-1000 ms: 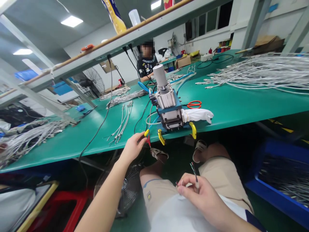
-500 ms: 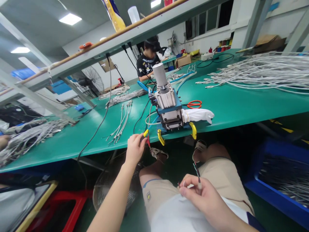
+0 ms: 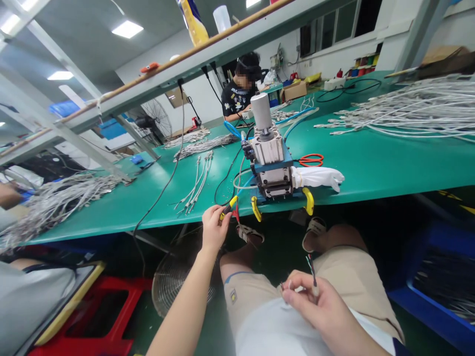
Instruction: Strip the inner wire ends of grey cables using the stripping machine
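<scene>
My left hand [image 3: 215, 228] is closed on a small tool [image 3: 227, 207] with a yellow and black handle, at the front edge of the green table [image 3: 148, 210]. Over my lap, my right hand [image 3: 309, 296] pinches a cable [image 3: 315, 287] whose thin coloured wires stick up above the fingers. Another thin wire end shows at its fingertips. A metal press [image 3: 269, 153] with a grey cylinder on top stands on the table beyond my hands, with two yellow handles [image 3: 256, 208] at its base. A white cloth-like bundle [image 3: 319, 178] lies against its right side.
Grey cables lie in piles at right [image 3: 415, 109] and left [image 3: 63, 202]. Orange-handled scissors [image 3: 310, 159] rest behind the bundle. A person [image 3: 239, 94] sits across the table. Below are a blue bin [image 3: 426, 301], a red stool [image 3: 118, 291] and a fan [image 3: 170, 282]. A shelf [image 3: 148, 79] crosses above.
The view has swung slightly left, so the table, press and both hands appear farther right. Both hands keep their grips. More of a neighbouring person shows at the left edge.
</scene>
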